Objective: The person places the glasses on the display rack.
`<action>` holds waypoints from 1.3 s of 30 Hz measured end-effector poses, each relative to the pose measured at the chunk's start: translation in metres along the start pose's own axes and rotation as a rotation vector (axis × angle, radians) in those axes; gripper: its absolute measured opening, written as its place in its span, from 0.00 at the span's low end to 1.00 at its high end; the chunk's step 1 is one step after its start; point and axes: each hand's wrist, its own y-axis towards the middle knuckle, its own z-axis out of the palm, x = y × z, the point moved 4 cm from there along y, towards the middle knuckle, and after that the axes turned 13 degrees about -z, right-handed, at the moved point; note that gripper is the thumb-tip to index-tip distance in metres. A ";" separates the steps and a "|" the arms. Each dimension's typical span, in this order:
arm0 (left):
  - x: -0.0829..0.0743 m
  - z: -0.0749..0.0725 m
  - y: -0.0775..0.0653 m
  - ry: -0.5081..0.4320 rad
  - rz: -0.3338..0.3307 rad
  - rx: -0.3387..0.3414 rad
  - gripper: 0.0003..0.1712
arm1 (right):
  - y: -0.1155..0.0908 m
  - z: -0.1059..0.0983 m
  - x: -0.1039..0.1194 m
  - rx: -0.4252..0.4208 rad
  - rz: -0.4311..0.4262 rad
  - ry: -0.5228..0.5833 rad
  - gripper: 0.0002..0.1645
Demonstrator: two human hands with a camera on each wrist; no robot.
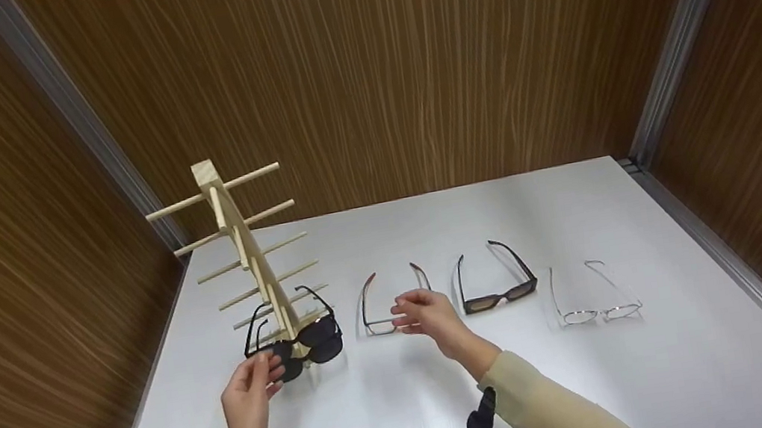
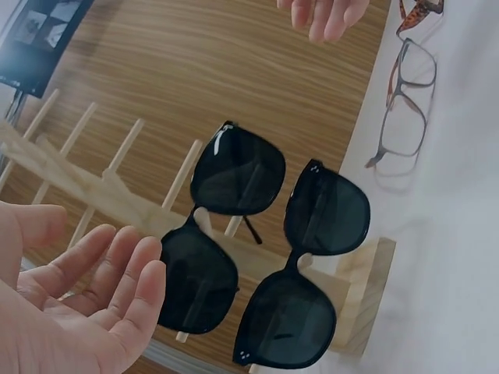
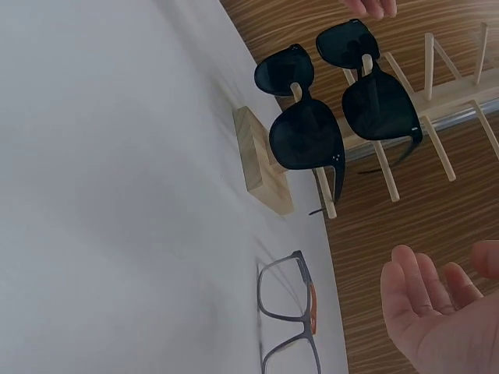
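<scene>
Two pairs of black sunglasses hang one above the other on the lowest pegs of a pale wooden display rack (image 1: 253,256): an upper pair (image 2: 238,171) and a lower pair (image 2: 327,206). My left hand (image 1: 247,392) is beside the upper pair's left lens, its fingers loosely bent with nothing between them. To the right, my right hand (image 1: 434,319) is raised with relaxed fingers and holds nothing. In the head view it overlaps part of the grey-framed eyeglasses (image 3: 284,318), which lie on the white table (image 1: 410,406) with their brown-tipped temples pointing back.
Dark sunglasses with brownish lenses (image 1: 502,299) lie right of the grey-framed eyeglasses. Farther right are thin metal-framed eyeglasses (image 1: 600,314). Bare pegs (image 1: 254,175) stick out from the upper rack. Wood-grain panels (image 1: 404,67) enclose the table at the back and sides.
</scene>
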 end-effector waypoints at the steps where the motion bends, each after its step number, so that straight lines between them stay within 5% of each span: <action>1: 0.001 0.003 0.000 -0.011 0.005 0.013 0.21 | -0.001 -0.002 0.000 -0.003 -0.005 -0.001 0.17; 5: 0.006 0.015 0.000 -0.031 -0.002 0.060 0.19 | -0.001 -0.012 -0.004 -0.028 -0.014 0.008 0.17; 6: -0.012 0.022 -0.017 0.003 -0.032 0.034 0.19 | -0.001 -0.014 -0.004 -0.035 -0.015 0.011 0.17; 13: -0.009 0.044 -0.021 0.012 -0.017 0.117 0.17 | -0.006 -0.029 -0.006 -0.091 -0.022 -0.005 0.21; 21: 0.001 0.065 -0.021 0.018 -0.020 0.182 0.16 | -0.011 -0.043 -0.008 -0.104 -0.072 0.002 0.19; 39: 0.028 0.106 -0.020 0.065 -0.072 0.231 0.17 | -0.020 -0.073 -0.024 -0.229 0.011 -0.034 0.20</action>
